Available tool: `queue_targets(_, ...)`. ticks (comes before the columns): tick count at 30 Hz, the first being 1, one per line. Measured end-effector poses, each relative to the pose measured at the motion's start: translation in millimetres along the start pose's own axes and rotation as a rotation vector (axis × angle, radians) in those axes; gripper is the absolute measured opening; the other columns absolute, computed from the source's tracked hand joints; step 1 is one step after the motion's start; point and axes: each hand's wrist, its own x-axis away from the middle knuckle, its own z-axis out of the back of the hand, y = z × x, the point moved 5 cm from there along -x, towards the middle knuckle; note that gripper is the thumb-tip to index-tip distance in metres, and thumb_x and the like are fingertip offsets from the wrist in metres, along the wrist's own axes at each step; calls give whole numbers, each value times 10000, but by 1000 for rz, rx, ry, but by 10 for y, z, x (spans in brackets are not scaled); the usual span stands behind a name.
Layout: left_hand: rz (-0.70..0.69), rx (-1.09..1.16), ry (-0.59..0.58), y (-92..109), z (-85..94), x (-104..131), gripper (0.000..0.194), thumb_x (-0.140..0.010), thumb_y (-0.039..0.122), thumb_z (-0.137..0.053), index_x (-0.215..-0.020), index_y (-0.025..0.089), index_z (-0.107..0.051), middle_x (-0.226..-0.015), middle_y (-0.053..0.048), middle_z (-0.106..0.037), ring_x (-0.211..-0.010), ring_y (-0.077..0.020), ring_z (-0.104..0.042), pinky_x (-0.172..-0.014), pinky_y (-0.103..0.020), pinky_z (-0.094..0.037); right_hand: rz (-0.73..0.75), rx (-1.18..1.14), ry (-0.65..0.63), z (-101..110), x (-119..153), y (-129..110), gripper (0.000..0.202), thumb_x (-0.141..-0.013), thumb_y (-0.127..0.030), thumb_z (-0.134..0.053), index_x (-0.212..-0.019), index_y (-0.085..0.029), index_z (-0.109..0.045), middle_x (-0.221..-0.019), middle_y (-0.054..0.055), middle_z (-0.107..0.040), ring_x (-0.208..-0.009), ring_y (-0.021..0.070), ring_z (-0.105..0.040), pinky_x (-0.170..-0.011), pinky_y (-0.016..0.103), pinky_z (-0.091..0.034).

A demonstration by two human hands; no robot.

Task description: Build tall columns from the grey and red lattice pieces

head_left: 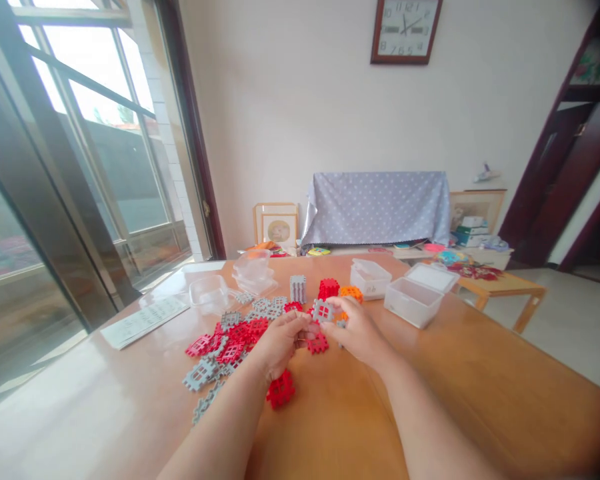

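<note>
My right hand (356,330) holds a grey square interlocking tile (323,311) with a windowed middle, between thumb and fingers. Just left of it, my left hand (286,337) has its fingers pinched together; whatever is in them is hidden. Under and between the hands lies a red tile (318,343). Beside my left wrist sits a red tile piece (281,390). A loose heap of red tiles (237,337) and grey tiles (200,373) spreads to the left. Beyond the hands stand a grey stack (298,289), a red stack (329,288) and orange tiles (351,293).
Clear plastic tubs (254,275) and another container (209,293) stand at the back left, near a written sheet (145,322). A lidded box (371,280) and an open-lidded box (414,300) are at the back right of the wooden table (480,393).
</note>
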Motion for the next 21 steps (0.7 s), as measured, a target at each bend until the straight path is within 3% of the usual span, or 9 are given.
queue_targets(5, -12, -69, 38, 38, 44, -17, 326, -787, 440, -752, -918, 165, -636, -931, -81, -744, -784, -143, -666, -710, -248, -444, -60, 21, 34, 279, -53, -18, 445, -795, -323, -703, -1217, -206, -625, -1177, 76, -641, -1093, 228, -606, -963, 367, -466)
queue_targets(9, -14, -64, 56, 37, 85, -49, 321, -796, 429, -752, -939, 160, -651, -951, -90, -748, -800, -146, -673, -711, -247, -457, -113, 56, -65, 439, -89, 141, 433, -782, -340, -724, -1188, -206, -657, -1168, 71, -654, -1040, 223, -624, -908, 342, -473)
queue_targets(12, -5, -27, 51, -2, 81, -77, 348, -803, 438, -750, -988, 153, -675, -1001, -109, -748, -878, -180, -696, -795, -280, -495, -162, 46, -165, 458, -66, 336, 422, -749, -336, -750, -1147, -214, -684, -1121, 60, -683, -1004, 232, -638, -867, 335, -485)
queue_targets(15, 12, 26, 13, -62, -1, -92, 385, -812, 443, -749, -1052, 146, -695, -1119, -146, -730, -1032, -235, -690, -957, -349, -497, -185, 12, -177, 441, -11, 493, 424, -736, -314, -750, -1143, -211, -693, -1117, 60, -697, -999, 241, -644, -892, 353, -483)
queue_targets(21, 120, 87, -117, -246, -252, -75, 551, -850, 551, -674, -1250, 172, -661, -1435, -169, -560, -1361, -295, -500, -1177, -426, -350, -141, 26, -184, 390, 59, 563, 408, -731, -306, -740, -1130, -237, -696, -1122, 52, -696, -1036, 251, -639, -929, 374, -479)
